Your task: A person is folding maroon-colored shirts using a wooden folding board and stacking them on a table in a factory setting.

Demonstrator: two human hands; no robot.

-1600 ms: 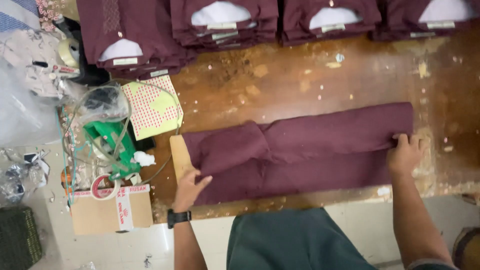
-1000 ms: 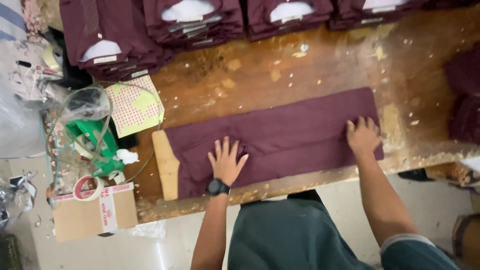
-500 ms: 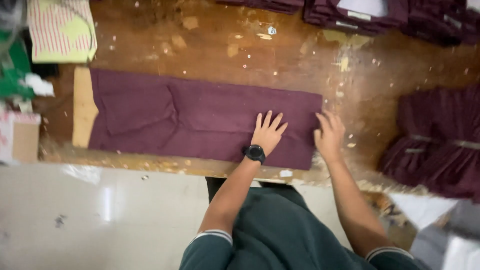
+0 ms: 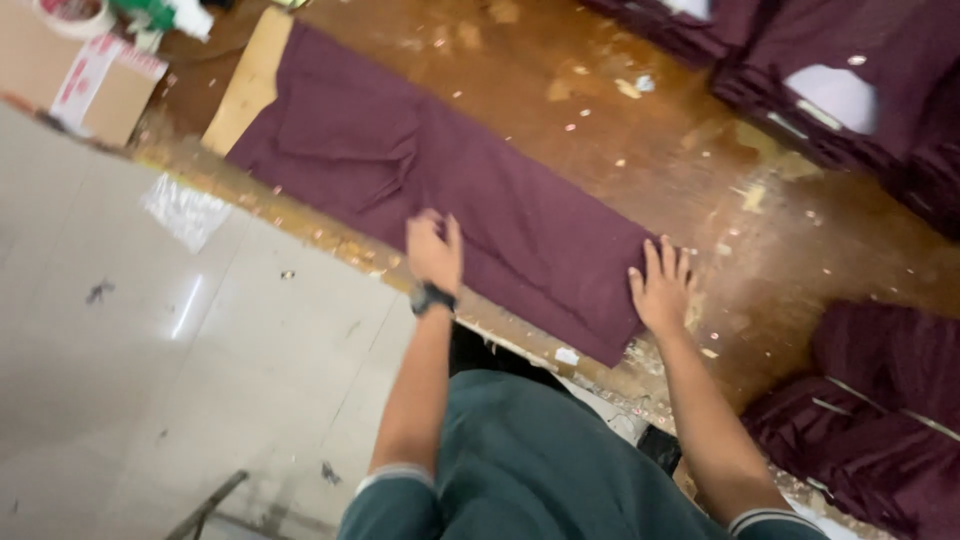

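At the near edge of the worn wooden table [image 4: 620, 150], a long maroon garment [image 4: 440, 190] lies folded into a narrow strip, running from a strip of cardboard [image 4: 245, 85] under its far-left end down to the corner by the person's body. The left hand [image 4: 435, 250], a dark watch [image 4: 432, 297] at its wrist, sits on the near long edge about midway; its fingers look curled on the cloth, but the blur leaves it unclear whether they pinch a fold or only press. The right hand [image 4: 662, 288] lies flat, fingers spread, on the garment's right end, gripping nothing.

Risks noted: the near edge of the cloth runs almost flush with the table's chipped lip, so any pull toward the body could drag it off onto the tiled floor [image 4: 180, 340]. Wrinkles show near the middle; pressing over them would likely set a crease. The tabletop carries flecks of debris which could cling to the fabric. Stacks of folded maroon garments [image 4: 830, 90] stand well apart at the far side, and another pile [image 4: 880, 400] lies near the right forearm, where a careless elbow might disturb it.
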